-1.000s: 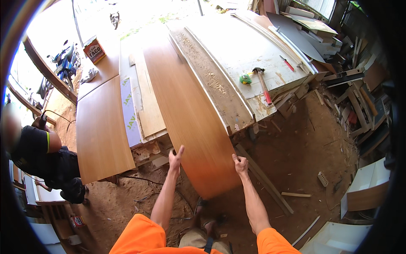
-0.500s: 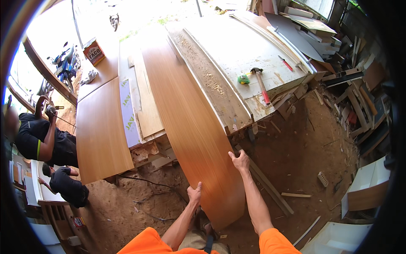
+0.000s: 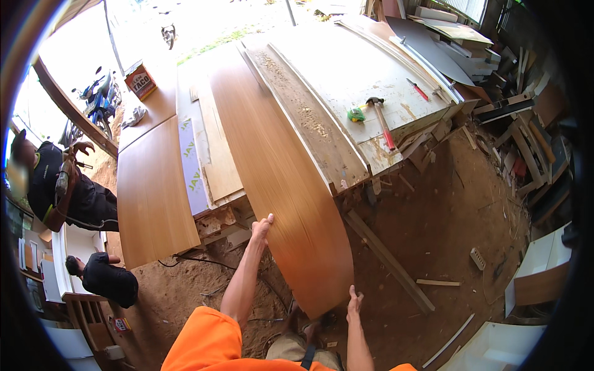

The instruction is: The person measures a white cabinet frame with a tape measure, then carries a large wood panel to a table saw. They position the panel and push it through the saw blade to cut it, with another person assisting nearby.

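A long wood-grain laminate sheet [image 3: 297, 216] lies lengthwise over the worktable, and its near end sags past the edge toward me. My left hand [image 3: 262, 230] grips its left edge close to the table, thumb on top. At the right edge, by the near corner, my right hand [image 3: 354, 302] is closed with the thumb up; its fingers are partly hidden. Beside the sheet on the right runs a worn board [image 3: 303, 123] with dried flecks on it. Pale plywood strips [image 3: 216, 167] lie on the left.
A hammer [image 3: 382, 123], a green tape measure [image 3: 356, 115] and a red-handled tool [image 3: 418, 90] rest on the white panel. Another wood-grain sheet [image 3: 154, 191] overhangs at left, near a tin [image 3: 140, 82]. Two co-workers [image 3: 68, 185] are at left. Offcuts [image 3: 532, 148] pile up at right.
My left hand has moved farther up the left edge, toward the table. My right hand has come down the right edge to the near corner. The standing co-worker has shifted posture.
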`<action>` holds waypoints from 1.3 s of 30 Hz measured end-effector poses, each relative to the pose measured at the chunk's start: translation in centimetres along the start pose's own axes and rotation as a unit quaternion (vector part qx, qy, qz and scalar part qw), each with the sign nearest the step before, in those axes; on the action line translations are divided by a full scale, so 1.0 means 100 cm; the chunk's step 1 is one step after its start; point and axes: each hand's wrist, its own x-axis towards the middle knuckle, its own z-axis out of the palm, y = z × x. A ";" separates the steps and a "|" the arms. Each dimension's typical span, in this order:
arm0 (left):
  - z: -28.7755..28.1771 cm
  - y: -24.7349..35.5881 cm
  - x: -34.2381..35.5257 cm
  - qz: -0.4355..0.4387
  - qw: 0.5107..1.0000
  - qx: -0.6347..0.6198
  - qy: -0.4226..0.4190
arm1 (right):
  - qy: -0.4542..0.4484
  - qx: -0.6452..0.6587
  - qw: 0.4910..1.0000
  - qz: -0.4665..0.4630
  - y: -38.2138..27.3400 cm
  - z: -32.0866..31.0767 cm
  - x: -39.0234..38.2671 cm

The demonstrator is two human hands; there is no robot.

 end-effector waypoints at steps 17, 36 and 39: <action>0.003 0.055 0.044 -0.014 1.000 -0.018 -0.020 | -0.288 0.279 0.906 0.135 0.094 0.098 0.085; 0.004 0.073 0.050 -0.075 0.996 0.014 -0.048 | -0.228 0.430 0.873 0.040 0.222 0.117 0.136; 0.005 0.072 0.050 -0.037 0.996 0.033 -0.073 | -0.146 0.449 0.882 0.001 0.199 0.056 0.072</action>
